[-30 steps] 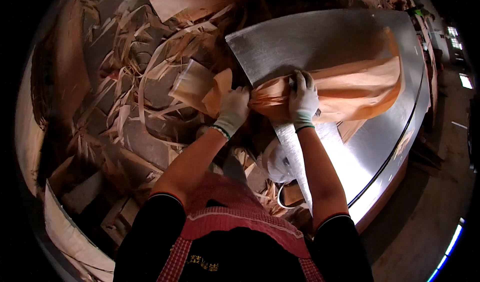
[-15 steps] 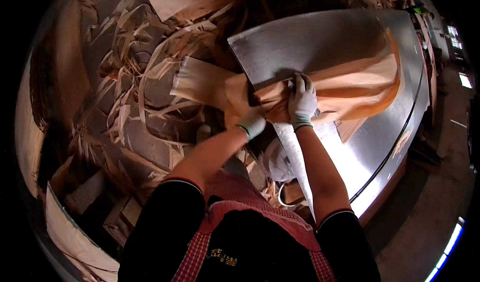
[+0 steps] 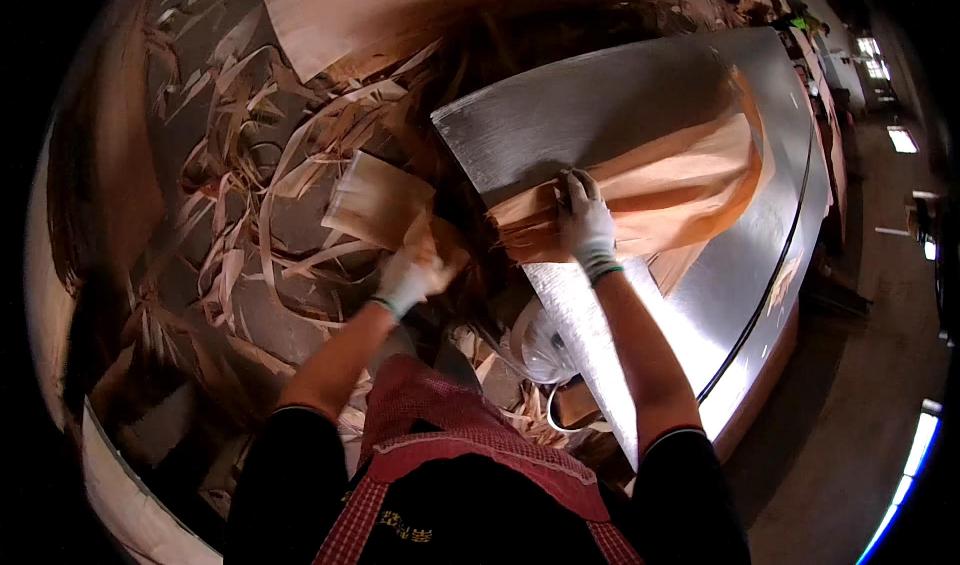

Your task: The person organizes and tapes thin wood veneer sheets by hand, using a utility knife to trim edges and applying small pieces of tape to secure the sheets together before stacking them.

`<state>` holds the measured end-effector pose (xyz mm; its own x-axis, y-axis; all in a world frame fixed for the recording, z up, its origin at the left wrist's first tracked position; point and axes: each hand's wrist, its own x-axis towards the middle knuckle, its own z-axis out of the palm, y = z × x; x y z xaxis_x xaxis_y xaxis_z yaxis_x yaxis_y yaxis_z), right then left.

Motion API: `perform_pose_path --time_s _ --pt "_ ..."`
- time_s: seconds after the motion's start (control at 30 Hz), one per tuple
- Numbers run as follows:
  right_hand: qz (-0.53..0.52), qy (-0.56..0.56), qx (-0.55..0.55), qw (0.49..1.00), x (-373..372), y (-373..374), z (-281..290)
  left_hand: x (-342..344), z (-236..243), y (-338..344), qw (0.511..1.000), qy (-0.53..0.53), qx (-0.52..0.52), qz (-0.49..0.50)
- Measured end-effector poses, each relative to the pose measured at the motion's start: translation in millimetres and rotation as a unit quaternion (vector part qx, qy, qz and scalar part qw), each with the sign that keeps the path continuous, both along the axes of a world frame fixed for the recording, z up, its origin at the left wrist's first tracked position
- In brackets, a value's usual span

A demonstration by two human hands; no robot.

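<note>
My left hand (image 3: pixel 408 277), in a pale glove with a green cuff, grips a torn strip of wood veneer (image 3: pixel 378 202) off the table's left edge. The strip's wide end stretches away from me over the floor. Bent gloved fingers of my right hand (image 3: pixel 588 225) hold down the gathered end of a larger orange-brown veneer sheet (image 3: pixel 690 180). This sheet lies in folds across the grey metal tabletop (image 3: pixel 590 105), its left end bunched at the table edge. The right palm and the underside of the sheet are hidden.
Veneer scraps (image 3: pixel 235 200) litter the floor to the left. A large pale sheet (image 3: pixel 330 10) lies at the far side. Beside the table's near left edge is a white plastic-wrapped bundle (image 3: pixel 545 347). A dark cable (image 3: pixel 765 305) crosses the tabletop's right part.
My left hand has moved left and toward me, carrying the torn strip away from the sheet on the table. My right hand stays on the sheet; the whole view has shifted slightly.
</note>
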<state>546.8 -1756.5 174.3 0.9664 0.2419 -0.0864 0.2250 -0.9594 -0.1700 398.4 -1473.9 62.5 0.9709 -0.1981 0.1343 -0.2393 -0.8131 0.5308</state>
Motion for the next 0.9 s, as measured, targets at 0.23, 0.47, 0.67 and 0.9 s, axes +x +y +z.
perform_pose_path --time_s 0.23,0.47,0.67,0.9 --pt "0.219 0.191 -0.059 0.955 -17 2 90 -57 2 178 0.869 0.152 -0.320 0.346" --pt "0.265 0.243 -0.160 0.919 -49 -4 85 -148 18 190 0.793 0.100 -0.463 0.382" --pt "0.363 0.106 -0.132 0.916 -54 -23 59 -221 25 179 0.633 -0.024 -0.642 0.431" --pt "0.387 -0.021 0.140 0.911 -88 29 113 -265 178 114 0.742 -0.088 -0.529 0.403"
